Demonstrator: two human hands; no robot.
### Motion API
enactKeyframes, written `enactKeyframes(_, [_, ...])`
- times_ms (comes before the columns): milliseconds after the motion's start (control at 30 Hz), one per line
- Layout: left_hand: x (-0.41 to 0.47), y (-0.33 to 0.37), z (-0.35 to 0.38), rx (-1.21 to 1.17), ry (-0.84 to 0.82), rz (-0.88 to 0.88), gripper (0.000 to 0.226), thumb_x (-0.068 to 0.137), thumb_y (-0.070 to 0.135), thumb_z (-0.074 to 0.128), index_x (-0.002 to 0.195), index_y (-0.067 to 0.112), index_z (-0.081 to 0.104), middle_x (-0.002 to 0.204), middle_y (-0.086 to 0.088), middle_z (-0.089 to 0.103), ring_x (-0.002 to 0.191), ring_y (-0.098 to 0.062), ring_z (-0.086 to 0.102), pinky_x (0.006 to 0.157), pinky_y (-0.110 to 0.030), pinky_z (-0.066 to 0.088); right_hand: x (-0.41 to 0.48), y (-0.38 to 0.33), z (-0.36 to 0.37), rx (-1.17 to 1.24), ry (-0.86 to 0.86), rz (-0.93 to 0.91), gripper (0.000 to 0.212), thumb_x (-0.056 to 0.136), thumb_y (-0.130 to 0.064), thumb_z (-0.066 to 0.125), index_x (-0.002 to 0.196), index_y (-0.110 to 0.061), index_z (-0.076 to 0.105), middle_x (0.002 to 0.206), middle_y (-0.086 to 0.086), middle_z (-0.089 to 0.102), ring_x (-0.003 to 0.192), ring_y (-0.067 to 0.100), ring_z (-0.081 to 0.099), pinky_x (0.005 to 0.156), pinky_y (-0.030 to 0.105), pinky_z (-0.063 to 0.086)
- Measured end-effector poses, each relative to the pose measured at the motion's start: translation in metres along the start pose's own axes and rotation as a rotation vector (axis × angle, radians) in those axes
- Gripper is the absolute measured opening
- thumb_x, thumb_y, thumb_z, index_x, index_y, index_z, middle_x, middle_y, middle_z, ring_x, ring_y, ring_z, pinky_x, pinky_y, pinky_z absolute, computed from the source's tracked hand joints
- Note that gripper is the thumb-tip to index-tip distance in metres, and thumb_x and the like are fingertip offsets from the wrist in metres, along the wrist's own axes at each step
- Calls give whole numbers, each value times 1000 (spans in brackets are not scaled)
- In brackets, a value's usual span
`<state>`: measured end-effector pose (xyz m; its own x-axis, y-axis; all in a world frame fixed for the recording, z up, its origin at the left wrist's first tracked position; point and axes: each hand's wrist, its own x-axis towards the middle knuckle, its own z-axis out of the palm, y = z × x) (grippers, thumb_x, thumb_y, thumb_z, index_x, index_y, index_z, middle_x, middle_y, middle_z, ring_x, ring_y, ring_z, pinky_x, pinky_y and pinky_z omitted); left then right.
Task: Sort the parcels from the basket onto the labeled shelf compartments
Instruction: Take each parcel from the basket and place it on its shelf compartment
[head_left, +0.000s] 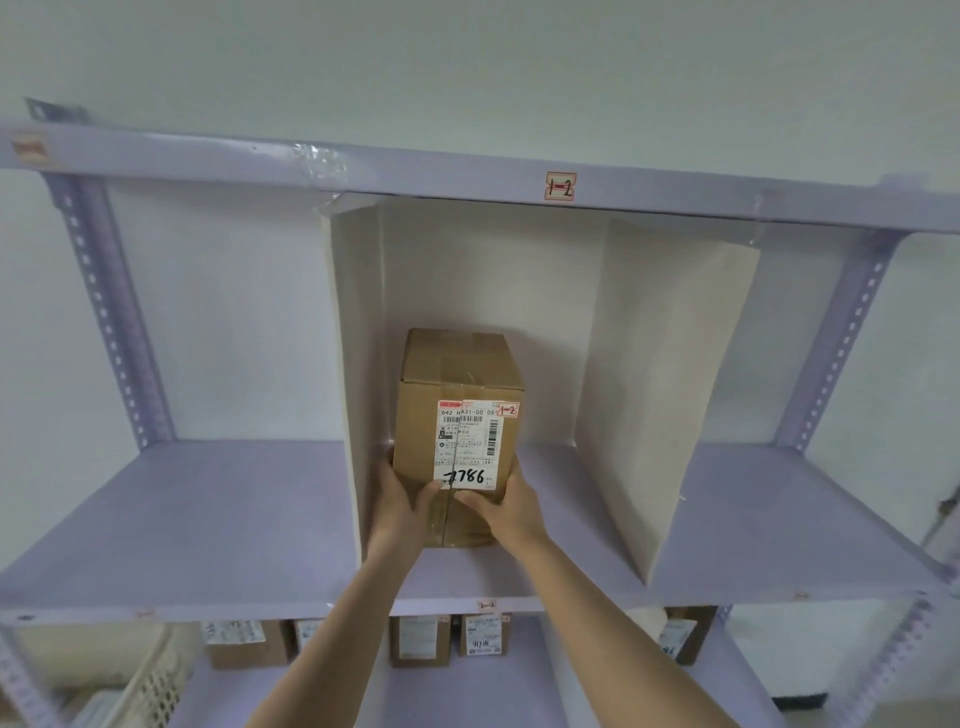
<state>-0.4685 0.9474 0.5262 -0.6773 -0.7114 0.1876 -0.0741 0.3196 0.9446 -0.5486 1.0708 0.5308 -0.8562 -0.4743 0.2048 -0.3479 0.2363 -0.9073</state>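
A tall brown cardboard parcel (460, 374) stands upright in the middle compartment of the upper shelf (208, 519), against the left divider (345, 364). Its white shipping label reads "7786" and carries a small red tag "1-2". The same "1-2" tag (560, 186) is stuck on the beam above this compartment. My left hand (402, 501) grips the parcel's lower left corner, and my right hand (506, 506) holds its lower right side. Both thumbs press on the front face below the label.
A second cream divider (675, 395) bounds the compartment on the right. On the lower shelf stand several labelled parcels (480, 639). A pale plastic basket (150, 686) shows at the bottom left. Perforated shelf posts (111, 332) rise at both sides.
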Motion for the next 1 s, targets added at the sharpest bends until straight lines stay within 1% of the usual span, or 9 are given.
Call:
enactKeyframes(67, [13, -1, 5, -15, 12, 8, 63, 91, 20, 63, 140, 17, 24, 120, 4, 51, 107, -18, 53, 85, -28, 39, 13, 3, 3, 0, 7, 4, 79, 78, -25, 81, 144, -22, 36, 125, -8, 63, 117, 11, 58, 83, 5, 39])
enactKeyframes(133, [25, -4, 10, -8, 49, 26, 60, 90, 17, 64, 137, 12, 27, 122, -2, 53, 103, -17, 53, 83, -26, 38, 26, 4, 5, 4, 14, 11, 79, 79, -26, 80, 144, -23, 36, 125, -8, 63, 116, 10, 58, 83, 7, 40])
enactKeyframes(233, [40, -6, 13, 16, 105, 50, 58, 90, 14, 65, 135, 4, 31, 128, -11, 55, 112, -26, 56, 87, -24, 40, 45, 6, 11, -3, 13, 20, 77, 79, -28, 80, 143, -24, 38, 126, -7, 63, 116, 14, 58, 89, 17, 42])
enactKeyframes(367, [55, -7, 15, 50, 156, 44, 61, 90, 17, 65, 139, 0, 32, 133, -18, 54, 118, -30, 55, 92, -27, 40, 66, 9, 18, -3, -23, 27, 72, 79, -27, 80, 140, -24, 41, 121, -9, 63, 116, 14, 59, 85, 13, 41])
enactKeyframes(533, [64, -12, 23, 80, 237, 24, 64, 90, 22, 65, 140, 1, 32, 133, -21, 55, 116, -35, 57, 91, -37, 48, 79, 16, 24, 25, -28, 28, 70, 79, -26, 79, 139, -26, 43, 116, -13, 62, 115, 11, 59, 86, 13, 41])
enactKeyframes(667, [66, -11, 27, 93, 262, -6, 57, 90, 21, 65, 135, 1, 35, 128, -21, 57, 111, -35, 60, 83, -36, 48, 80, 19, 29, 42, 11, 23, 69, 79, -28, 79, 138, -28, 45, 110, -20, 62, 105, 4, 59, 78, 4, 40])
enactKeyframes(733, [67, -11, 27, 124, 274, -11, 58, 90, 25, 64, 135, 2, 35, 128, -21, 57, 111, -37, 59, 82, -37, 48, 81, 20, 32, 41, 26, 23, 68, 79, -28, 79, 138, -29, 45, 109, -21, 62, 105, 3, 60, 75, 1, 39])
enactKeyframes(867, [70, -10, 28, 142, 291, -32, 57, 90, 27, 64, 133, 3, 36, 126, -22, 58, 109, -37, 60, 80, -39, 49, 82, 20, 36, 21, 43, 23, 69, 80, -28, 78, 139, -28, 43, 111, -18, 63, 100, 1, 58, 70, -3, 38])
enactKeyframes(1000, [67, -8, 24, 167, 246, -41, 64, 91, 30, 63, 140, 4, 31, 129, -21, 57, 111, -37, 60, 81, -38, 50, 83, 20, 36, 21, 29, 44, 69, 80, -24, 78, 139, -27, 43, 109, -16, 63, 103, 5, 60, 69, -2, 38])
